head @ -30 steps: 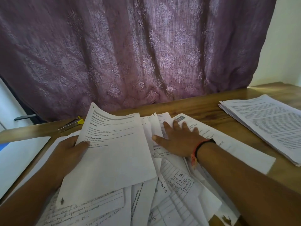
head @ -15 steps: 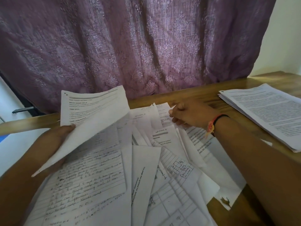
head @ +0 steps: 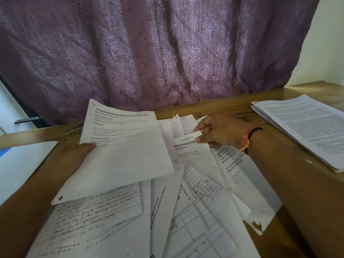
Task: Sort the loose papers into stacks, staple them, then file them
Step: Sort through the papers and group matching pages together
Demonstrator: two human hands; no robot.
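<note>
Loose papers point(head: 141, 216), printed and handwritten, lie fanned across the wooden table point(head: 219, 108) in front of me. My left hand point(head: 78, 155) holds a printed sheet point(head: 122, 155) headed with task text by its left edge, lifted above the pile. My right hand point(head: 221, 133) pinches the top edge of a sheet marked "SECTION-3" point(head: 191, 148) between thumb and fingers, near the back of the pile. A red and black band circles my right wrist.
A thick stack of printed pages point(head: 305, 129) rests on the table at the right. A stapler point(head: 74, 130) lies partly hidden behind the lifted sheet. A white surface point(head: 22, 161) sits at the left. A purple curtain point(head: 167, 53) hangs behind the table.
My left hand raised the printed sheet off the pile, then lowered it flatter again. My right hand left its flat rest on the papers, moved back and pinched the "SECTION-3" sheet.
</note>
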